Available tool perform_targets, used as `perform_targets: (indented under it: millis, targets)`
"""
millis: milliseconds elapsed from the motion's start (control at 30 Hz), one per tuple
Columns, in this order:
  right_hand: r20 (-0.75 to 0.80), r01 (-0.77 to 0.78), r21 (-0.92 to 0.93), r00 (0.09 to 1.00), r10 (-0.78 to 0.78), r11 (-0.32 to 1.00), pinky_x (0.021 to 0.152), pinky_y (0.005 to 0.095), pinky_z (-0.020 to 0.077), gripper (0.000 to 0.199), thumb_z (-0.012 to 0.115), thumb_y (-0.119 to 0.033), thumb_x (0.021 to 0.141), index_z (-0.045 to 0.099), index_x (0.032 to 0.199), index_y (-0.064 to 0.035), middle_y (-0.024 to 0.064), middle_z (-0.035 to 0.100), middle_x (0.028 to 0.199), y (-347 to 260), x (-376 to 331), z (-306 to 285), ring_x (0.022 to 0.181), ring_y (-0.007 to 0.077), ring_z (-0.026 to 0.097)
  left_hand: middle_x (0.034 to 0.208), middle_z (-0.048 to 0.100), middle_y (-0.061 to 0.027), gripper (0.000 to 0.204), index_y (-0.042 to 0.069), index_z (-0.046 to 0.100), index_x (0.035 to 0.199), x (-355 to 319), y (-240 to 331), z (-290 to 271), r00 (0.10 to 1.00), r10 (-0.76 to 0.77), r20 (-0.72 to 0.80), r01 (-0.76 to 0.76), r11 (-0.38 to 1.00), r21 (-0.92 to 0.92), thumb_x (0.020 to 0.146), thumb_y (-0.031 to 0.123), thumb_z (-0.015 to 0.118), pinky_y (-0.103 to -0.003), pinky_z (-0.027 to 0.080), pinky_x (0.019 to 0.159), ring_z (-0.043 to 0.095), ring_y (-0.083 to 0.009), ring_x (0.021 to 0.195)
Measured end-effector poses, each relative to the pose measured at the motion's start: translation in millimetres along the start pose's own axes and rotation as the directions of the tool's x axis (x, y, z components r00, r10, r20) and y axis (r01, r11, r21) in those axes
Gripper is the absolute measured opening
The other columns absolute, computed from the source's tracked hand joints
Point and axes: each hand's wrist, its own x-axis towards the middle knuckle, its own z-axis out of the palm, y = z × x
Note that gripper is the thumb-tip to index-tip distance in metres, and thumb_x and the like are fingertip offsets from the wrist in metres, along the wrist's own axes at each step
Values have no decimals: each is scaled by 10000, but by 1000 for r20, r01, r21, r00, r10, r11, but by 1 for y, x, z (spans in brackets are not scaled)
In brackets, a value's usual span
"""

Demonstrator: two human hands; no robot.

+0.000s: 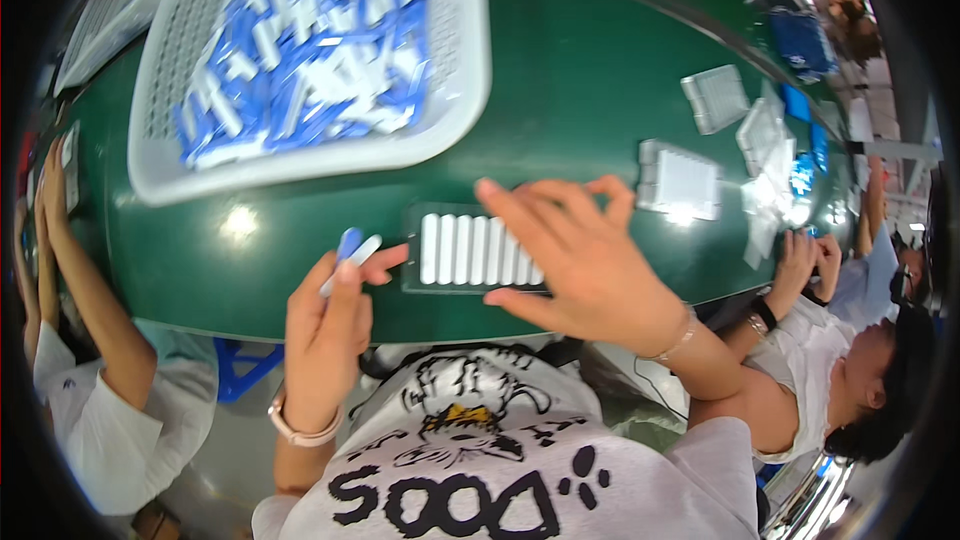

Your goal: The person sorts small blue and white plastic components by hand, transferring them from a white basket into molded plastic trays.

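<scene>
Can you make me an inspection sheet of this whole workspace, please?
Surface: green table, shiny.
Work things: white basket full of blue-and-white pieces; tray holding a row of white sticks.
Clutter: clear cases and blue packets at right.
Hands: left fingers pinch slim items, blue and white; right fingers spread over the tray.
Cables: thin dark line below the table, perhaps one.
Surroundings: left neighbour, right neighbour; blue stool-like frame.

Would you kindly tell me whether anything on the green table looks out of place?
Only the pale trays at the right look untidy: they lie at differing angles, unlike the neatly lined white sticks.
</scene>
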Motion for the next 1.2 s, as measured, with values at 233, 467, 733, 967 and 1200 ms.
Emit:
perform_targets:
  millis: [233,467,733,967,1200]
  targets:
    - [-75,2,-175,997,-16,985,947,514,249,842,714,-329,692,365,1410,-60,47,588,1108,62,0,-20,1091,208,479,967,643,-162,306,3,515,917,7,7,35,995,-24,92,33,995,-97,1018,259,381,-167,200,365,266,11,423]
    - [54,-67,-191,995,78,979,988,552,254,756,700,-293,712,413,1389,-120,65,578,1204,107,-50,-62,1198,268,440,684,565,-51,318,-20,580,958,13,5,50,977,-64,203,67,998,-7,1013,244,411,-179,191,385,260,8,429]
    - [-25,-140,-428,989,143,893,987,450,341,743,559,87,623,462,1321,-148,84,459,1371,225,-62,-98,1232,298,439,678,554,-37,313,-27,582,999,14,9,58,967,-70,247,69,998,13,1008,243,422,-181,189,389,258,10,432]
    - [134,6,-440,989,59,898,1072,482,274,620,634,-37,582,497,1186,-71,111,529,1201,240,-52,-126,1180,306,466,671,541,-29,312,-22,579,1000,8,11,60,978,-62,201,67,998,-18,1008,247,422,-181,186,386,263,7,430]
    - [-382,-306,-498,918,111,811,882,466,445,379,721,-135,676,548,1001,-43,175,572,1128,162,-211,-54,1046,353,558,661,521,-24,321,-17,585,990,18,7,53,993,-45,106,50,998,-50,1004,267,438,-177,187,383,263,4,427]
